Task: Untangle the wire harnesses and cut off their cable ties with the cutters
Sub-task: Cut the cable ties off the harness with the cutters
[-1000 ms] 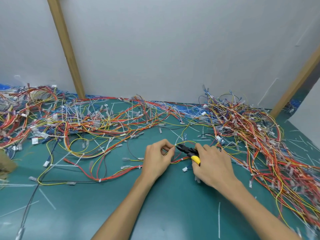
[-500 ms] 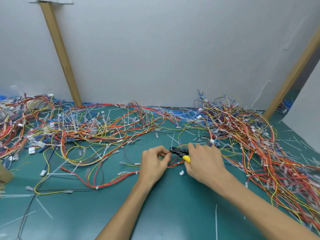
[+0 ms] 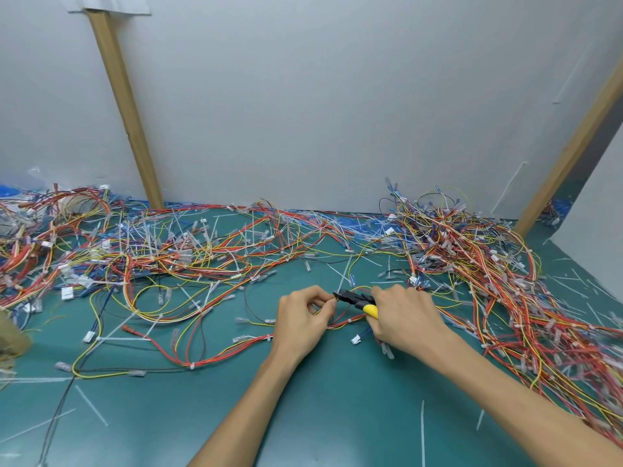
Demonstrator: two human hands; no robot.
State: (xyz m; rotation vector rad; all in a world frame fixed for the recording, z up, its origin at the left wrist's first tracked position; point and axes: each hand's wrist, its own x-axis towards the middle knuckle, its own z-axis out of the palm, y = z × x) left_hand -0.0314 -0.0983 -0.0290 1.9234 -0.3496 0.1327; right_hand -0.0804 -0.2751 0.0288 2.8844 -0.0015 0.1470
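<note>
Right hand clamps the cutters, tip just beside my left hand, which pinches the harness. I'd nip only the tie, sparing wires.

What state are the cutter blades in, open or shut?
Apparently shut: the cutters taper to one black tip at the left hand; a slight gap cannot be excluded.

Red, yellow and orange wire harnesses sprawl tangled across the green worktop, heaped thickest at the right. One harness loops out in front, with white cable ties around it. The black, yellow-handled cutters, gripped in the right hand, point left at its wires.
</note>
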